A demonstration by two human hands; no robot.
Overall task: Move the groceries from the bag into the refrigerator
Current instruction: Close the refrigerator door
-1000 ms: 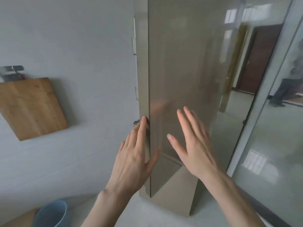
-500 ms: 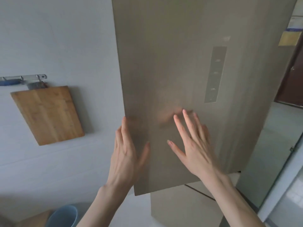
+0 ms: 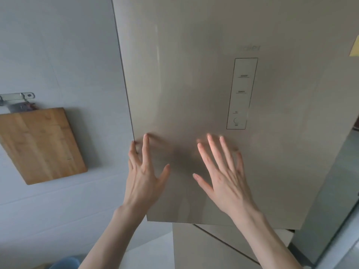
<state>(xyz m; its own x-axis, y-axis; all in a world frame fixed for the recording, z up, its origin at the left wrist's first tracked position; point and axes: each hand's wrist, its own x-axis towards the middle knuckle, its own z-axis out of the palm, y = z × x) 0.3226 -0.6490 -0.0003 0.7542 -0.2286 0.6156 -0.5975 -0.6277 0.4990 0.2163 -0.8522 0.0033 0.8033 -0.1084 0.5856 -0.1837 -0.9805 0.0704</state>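
The beige refrigerator door fills the middle and right of the head view, its front face toward me, with a narrow control panel on it. My left hand lies flat near the door's left edge, fingers spread, fingertips at the edge. My right hand is pressed flat on the door face below the panel, fingers apart. Neither hand holds anything. The lower refrigerator body shows under the door. No bag or groceries are in view.
A wooden cutting board hangs on the grey wall at the left, under a metal hook rail. A blue bin peeks in at the bottom edge. A yellow sticker sits at the far right of the door.
The refrigerator door has swung from edge-on to face-on toward me, covering the room and glass door seen before. Both hands stayed flat on it, moving with it.
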